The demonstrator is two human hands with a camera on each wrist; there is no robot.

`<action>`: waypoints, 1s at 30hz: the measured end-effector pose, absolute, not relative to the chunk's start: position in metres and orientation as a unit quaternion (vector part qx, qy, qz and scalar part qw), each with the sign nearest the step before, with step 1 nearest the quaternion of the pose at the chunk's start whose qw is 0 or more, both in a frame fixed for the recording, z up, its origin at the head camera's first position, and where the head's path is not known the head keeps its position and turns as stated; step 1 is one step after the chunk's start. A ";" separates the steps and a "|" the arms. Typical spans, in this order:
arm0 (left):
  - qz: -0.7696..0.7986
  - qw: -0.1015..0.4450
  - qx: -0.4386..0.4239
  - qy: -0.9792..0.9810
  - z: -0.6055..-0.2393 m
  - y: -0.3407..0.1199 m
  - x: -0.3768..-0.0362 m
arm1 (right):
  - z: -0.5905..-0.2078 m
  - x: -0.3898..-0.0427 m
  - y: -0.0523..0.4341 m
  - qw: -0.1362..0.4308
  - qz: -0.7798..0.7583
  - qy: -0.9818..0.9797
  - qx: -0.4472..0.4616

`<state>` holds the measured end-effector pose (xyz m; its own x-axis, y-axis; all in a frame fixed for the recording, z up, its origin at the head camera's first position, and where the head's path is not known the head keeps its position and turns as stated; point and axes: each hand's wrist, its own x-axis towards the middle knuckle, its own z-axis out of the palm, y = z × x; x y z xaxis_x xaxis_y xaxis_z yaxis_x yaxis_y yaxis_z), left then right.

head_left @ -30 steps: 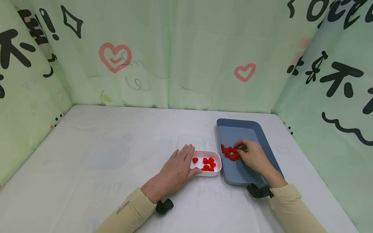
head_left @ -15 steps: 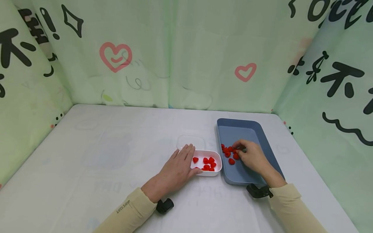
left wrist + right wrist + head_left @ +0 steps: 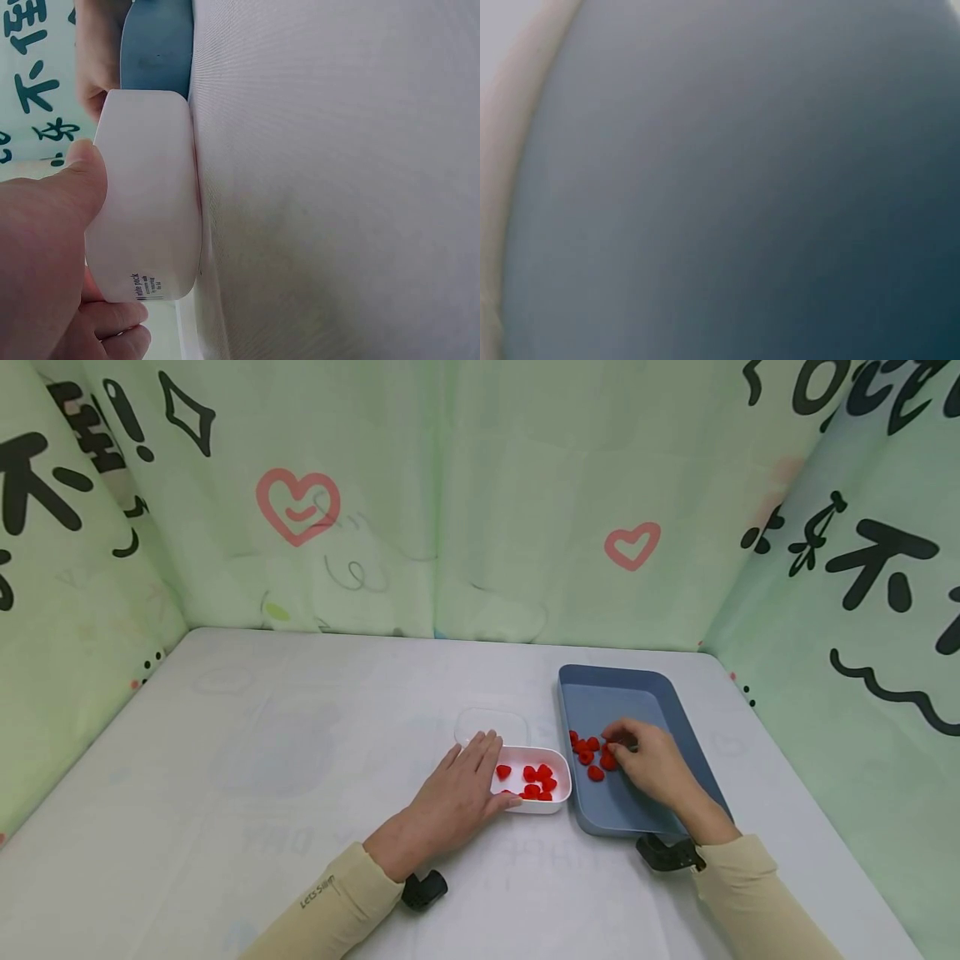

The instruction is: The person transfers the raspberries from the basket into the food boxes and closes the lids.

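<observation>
Counter [image 3: 247,760]: pale, walled on three sides by a green printed curtain [image 3: 450,502].
Left hand [image 3: 456,800]: laid against the left end of the white box [image 3: 536,802], fingers straight over its rim, thumb pressed to the near wall; in the left wrist view, thumb on the white wall and the other fingers showing past its far side.
Clear lid [image 3: 491,727]: flat on the counter just behind the white box, touching or nearly touching it.
White box: small, rounded, long axis left to right, just left of the blue tray [image 3: 675,718]; about eight red pieces [image 3: 536,781] inside.
Blue tray: long axis running away from the person, its left wall close beside the white box.
Loose red pieces [image 3: 588,756]: a small cluster on the tray floor near its left wall, a short way right of the white box.
Right hand [image 3: 648,764]: inside the tray, fingers curled, fingertips at the right edge of the cluster; apparently pinching a piece, though the pinch itself is hidden from the head camera.
Right wrist view: only blurred blue tray surface.
Key relation: cluster lies directly left of the right hand's fingertips, between that hand and the white box; right hand far nearer to it than the left.
</observation>
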<state>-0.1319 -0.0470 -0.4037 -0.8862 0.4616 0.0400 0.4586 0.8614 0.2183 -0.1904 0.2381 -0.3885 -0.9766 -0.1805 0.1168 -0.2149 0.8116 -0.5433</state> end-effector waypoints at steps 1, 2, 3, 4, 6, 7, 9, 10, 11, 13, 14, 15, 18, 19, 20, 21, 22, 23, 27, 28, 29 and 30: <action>0.111 0.007 0.238 0.965 -0.404 -0.047 -0.132 | -0.389 -0.190 0.238 0.034 0.289 -0.951 0.102; 0.112 0.007 0.237 0.965 -0.404 -0.047 -0.132 | -0.388 -0.190 0.238 0.036 0.290 -0.951 0.102; 0.111 0.008 0.237 0.965 -0.404 -0.047 -0.132 | -0.388 -0.190 0.238 0.038 0.291 -0.950 0.102; 0.111 0.008 0.236 0.965 -0.404 -0.047 -0.132 | -0.388 -0.190 0.238 0.039 0.292 -0.950 0.101; 0.111 0.010 0.235 0.966 -0.404 -0.047 -0.132 | -0.387 -0.189 0.239 0.041 0.293 -0.950 0.099; 0.111 0.010 0.235 0.966 -0.404 -0.047 -0.132 | -0.386 -0.189 0.239 0.041 0.294 -0.950 0.098; 0.110 0.009 0.235 0.966 -0.404 -0.046 -0.132 | -0.385 -0.188 0.239 0.040 0.296 -0.949 0.100; 0.109 0.009 0.234 0.966 -0.404 -0.046 -0.132 | -0.384 -0.187 0.239 0.041 0.296 -0.949 0.100; 0.110 0.009 0.234 0.966 -0.404 -0.046 -0.132 | -0.383 -0.187 0.238 0.042 0.298 -0.948 0.102; 0.111 0.010 0.232 0.966 -0.404 -0.046 -0.132 | -0.382 -0.186 0.238 0.044 0.301 -0.947 0.107; 0.112 0.011 0.231 0.966 -0.403 -0.046 -0.131 | -0.382 -0.186 0.238 0.045 0.303 -0.946 0.109; 0.112 0.011 0.231 0.966 -0.403 -0.046 -0.131 | -0.381 -0.185 0.237 0.046 0.306 -0.945 0.111; 0.114 0.014 0.229 0.967 -0.404 -0.046 -0.132 | -0.380 -0.184 0.236 0.047 0.314 -0.941 0.114; 0.114 0.015 0.229 0.967 -0.404 -0.045 -0.132 | -0.379 -0.183 0.235 0.047 0.316 -0.941 0.114; 0.115 0.016 0.229 0.967 -0.404 -0.045 -0.132 | -0.379 -0.183 0.235 0.048 0.318 -0.940 0.114; 0.114 0.017 0.229 0.967 -0.404 -0.045 -0.132 | -0.378 -0.182 0.234 0.048 0.319 -0.940 0.113; 0.114 0.017 0.228 0.967 -0.404 -0.045 -0.132 | -0.378 -0.181 0.233 0.048 0.321 -0.939 0.112; 0.114 0.018 0.228 0.967 -0.404 -0.045 -0.132 | -0.377 -0.180 0.231 0.049 0.322 -0.939 0.111; 0.111 0.017 0.228 0.967 -0.403 -0.045 -0.131 | -0.374 -0.176 0.226 0.048 0.329 -0.936 0.112; 0.111 0.016 0.227 0.967 -0.403 -0.045 -0.131 | -0.373 -0.175 0.224 0.047 0.334 -0.934 0.114; 0.111 0.016 0.227 0.967 -0.403 -0.045 -0.131 | -0.372 -0.174 0.223 0.048 0.336 -0.933 0.117; 0.111 0.016 0.228 0.967 -0.403 -0.045 -0.132 | -0.371 -0.173 0.221 0.049 0.339 -0.932 0.122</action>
